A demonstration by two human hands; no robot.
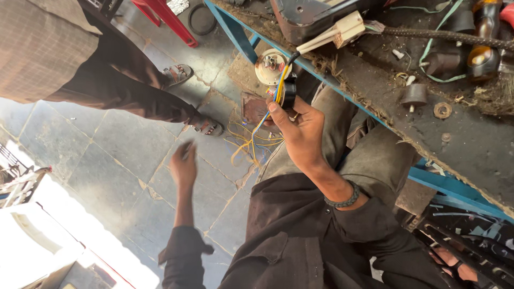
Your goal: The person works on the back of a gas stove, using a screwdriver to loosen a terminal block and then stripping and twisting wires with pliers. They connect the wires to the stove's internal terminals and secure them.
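Right hand [301,131] is grasping a small wired part: a black cylindrical body [289,91] pinched between thumb and fingers, with a round metal cap [269,66] sitting just beyond the fingertips, its face turned up toward the camera. Yellow and blue wires [278,88] are running from the cap down across the black body, passing under the thumb, then trailing in a loose tangle [251,144] below the hand, hanging over the stone floor [107,150]. The part's long axis is running from the palm outward, toward the blue edge of the bench [332,91], so the cap end is pointing away from the wrist and the wire tail is dropping back on the left-hand side. A braided band [342,199] is circling the right wrist; a ring shows on one finger. Left hand [183,163] is hanging well apart, lower and off to the side, over the floor; it is blurred, and something dark may be at its fingertips, but I cannot tell whether it is gripping anything or loosely curled. So the right hand is the one on the part, and the loose wire tangle is lying between the two hands, nearer the right. Bench surface is grimy, carrying a washer [443,110], a black rubber foot [414,95], a pale connector block [342,29] and amber lamps [484,59]. Another person's legs and sandals [179,74] are standing beyond, clear of both hands.
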